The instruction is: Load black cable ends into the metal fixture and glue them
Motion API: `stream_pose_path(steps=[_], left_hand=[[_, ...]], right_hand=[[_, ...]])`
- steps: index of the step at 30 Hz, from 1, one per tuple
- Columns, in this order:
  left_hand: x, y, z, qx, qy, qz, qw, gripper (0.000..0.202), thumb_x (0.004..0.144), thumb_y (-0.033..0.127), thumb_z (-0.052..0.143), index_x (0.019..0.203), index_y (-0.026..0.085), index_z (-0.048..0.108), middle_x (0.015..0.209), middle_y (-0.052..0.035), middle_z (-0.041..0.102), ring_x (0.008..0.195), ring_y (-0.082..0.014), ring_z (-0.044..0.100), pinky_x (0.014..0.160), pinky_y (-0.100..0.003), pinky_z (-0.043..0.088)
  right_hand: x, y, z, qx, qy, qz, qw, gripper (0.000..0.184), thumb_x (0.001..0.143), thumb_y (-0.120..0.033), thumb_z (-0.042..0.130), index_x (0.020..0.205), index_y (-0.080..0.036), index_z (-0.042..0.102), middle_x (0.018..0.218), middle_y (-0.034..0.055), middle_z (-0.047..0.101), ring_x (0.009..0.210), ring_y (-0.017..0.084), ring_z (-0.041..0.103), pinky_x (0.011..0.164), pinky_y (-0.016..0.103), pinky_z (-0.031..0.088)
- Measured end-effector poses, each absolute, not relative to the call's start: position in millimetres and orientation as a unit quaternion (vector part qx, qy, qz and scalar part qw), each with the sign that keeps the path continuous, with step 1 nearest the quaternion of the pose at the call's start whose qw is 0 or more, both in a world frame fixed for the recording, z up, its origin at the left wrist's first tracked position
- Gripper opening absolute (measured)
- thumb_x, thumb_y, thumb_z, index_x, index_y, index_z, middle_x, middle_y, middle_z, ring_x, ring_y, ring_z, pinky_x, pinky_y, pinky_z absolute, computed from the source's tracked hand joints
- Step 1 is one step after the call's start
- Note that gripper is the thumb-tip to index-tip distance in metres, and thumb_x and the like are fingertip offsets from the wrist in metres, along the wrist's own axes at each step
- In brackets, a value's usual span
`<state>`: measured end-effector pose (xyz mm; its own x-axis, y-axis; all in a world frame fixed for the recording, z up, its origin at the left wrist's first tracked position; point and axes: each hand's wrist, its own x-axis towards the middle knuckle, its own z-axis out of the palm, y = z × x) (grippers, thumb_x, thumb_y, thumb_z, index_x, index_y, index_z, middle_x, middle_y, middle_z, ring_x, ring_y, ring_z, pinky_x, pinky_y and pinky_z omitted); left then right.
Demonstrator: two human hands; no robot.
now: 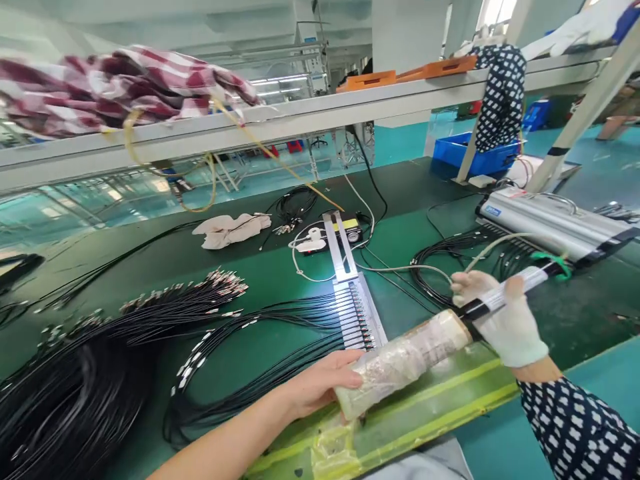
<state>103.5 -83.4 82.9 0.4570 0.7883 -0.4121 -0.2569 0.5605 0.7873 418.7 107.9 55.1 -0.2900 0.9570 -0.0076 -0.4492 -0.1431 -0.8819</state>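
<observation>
My bare left hand grips the lower end of a tube wrapped in clear plastic. Its thumb shows on top, while most of the fingers are hidden. In a white glove, my right hand is closed around a white-and-black rod-shaped tool, whose black end meets the open upper end of the tube. A green tie is at the tool's far end. Just beyond my left hand, a metal fixture holds a row of black cables side by side, lit by a bright light.
Large bundles of black cable cover the left of the green table. A silver machine stands at the right. A yellow-taped green board lies along the front edge. A metal shelf crosses above, carrying checked cloth and orange trays.
</observation>
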Motion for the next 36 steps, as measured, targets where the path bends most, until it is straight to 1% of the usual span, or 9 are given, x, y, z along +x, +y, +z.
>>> stream_pose_path(steps=[3,6,10,14,17,20,24,29,36], left_hand=[[93,-46,89,0.364,0.458,0.367,0.723,0.071,0.074,0.056,0.075,0.129,0.013,0.059,0.095,-0.0092,0.066,0.074,-0.017,0.063,0.06,-0.027,0.052],[93,29,91,0.469,0.602,0.394,0.512,0.075,0.088,0.065,0.058,0.139,0.013,0.044,0.107,-0.0135,0.068,0.083,-0.0198,0.067,0.064,-0.03,0.055],[104,148,73,0.498,0.7,0.365,0.36,0.079,0.095,0.05,0.056,0.154,0.016,0.016,0.126,-0.0192,0.065,0.098,-0.0227,0.07,0.084,-0.036,0.056],[115,216,47,0.537,0.762,0.29,0.216,0.083,0.08,0.048,0.077,0.145,0.014,0.037,0.127,-0.0244,0.064,0.124,-0.0381,0.06,0.105,-0.049,0.043],[107,216,40,0.579,0.764,0.247,0.146,0.079,0.072,0.059,0.081,0.134,0.019,0.051,0.125,-0.0203,0.066,0.126,-0.0401,0.058,0.105,-0.048,0.042],[75,186,39,0.614,0.749,0.227,0.104,0.052,0.085,0.066,0.063,0.114,0.022,0.061,0.116,-0.0129,0.069,0.112,-0.0311,0.064,0.093,-0.038,0.046],[17,126,29,0.62,0.751,0.216,0.067,0.034,0.096,0.051,0.051,0.083,0.021,0.059,0.089,-0.0066,0.065,0.089,-0.0226,0.063,0.082,-0.034,0.045],[-19,88,-11,0.628,0.74,0.226,0.08,0.024,0.089,0.044,0.065,0.092,0.021,0.058,0.09,-0.0029,0.063,0.085,-0.0191,0.061,0.078,-0.03,0.047],[-26,79,-29,0.623,0.733,0.258,0.093,0.024,0.095,0.044,0.058,0.088,0.022,0.055,0.084,-0.0021,0.061,0.08,-0.0191,0.059,0.071,-0.03,0.042]], right_hand=[[451,137,52,-0.363,-0.299,0.643,0.604,0.073,0.087,-0.09,0.032,0.097,-0.033,0.078,0.111,0.0087,0.072,0.074,0.021,0.066,0.054,0.032,0.056],[456,147,43,-0.323,-0.304,0.702,0.557,0.072,0.085,-0.092,0.035,0.103,-0.035,0.076,0.112,0.0067,0.072,0.051,0.013,0.049,0.037,0.029,0.037],[419,140,25,-0.291,-0.376,0.734,0.485,0.047,0.085,-0.072,0.067,0.1,-0.028,0.074,0.118,0.0065,0.071,0.061,0.01,0.055,0.049,0.023,0.042],[383,135,21,-0.268,-0.444,0.748,0.414,0.034,0.079,-0.041,0.086,0.106,-0.026,0.072,0.121,0.0064,0.07,0.066,0.01,0.06,0.056,0.022,0.043],[373,135,26,-0.255,-0.464,0.747,0.401,0.039,0.073,-0.03,0.09,0.106,-0.026,0.07,0.122,0.0055,0.068,0.066,0.01,0.06,0.057,0.023,0.044],[364,133,26,-0.251,-0.431,0.777,0.385,0.037,0.075,-0.033,0.089,0.106,-0.025,0.071,0.122,0.0073,0.068,0.066,0.01,0.06,0.055,0.021,0.043],[327,120,10,-0.222,-0.34,0.842,0.354,0.036,0.081,-0.05,0.082,0.102,-0.022,0.073,0.108,0.0091,0.072,0.059,0.007,0.052,0.055,0.02,0.04],[269,98,-13,-0.234,-0.313,0.851,0.352,0.029,0.086,-0.05,0.076,0.094,-0.023,0.073,0.099,0.0055,0.071,0.057,0.007,0.045,0.057,0.021,0.04],[253,71,-16,-0.262,-0.34,0.829,0.358,0.019,0.094,-0.043,0.066,0.095,-0.024,0.072,0.097,0.0023,0.07,0.055,0.007,0.038,0.057,0.02,0.039]])
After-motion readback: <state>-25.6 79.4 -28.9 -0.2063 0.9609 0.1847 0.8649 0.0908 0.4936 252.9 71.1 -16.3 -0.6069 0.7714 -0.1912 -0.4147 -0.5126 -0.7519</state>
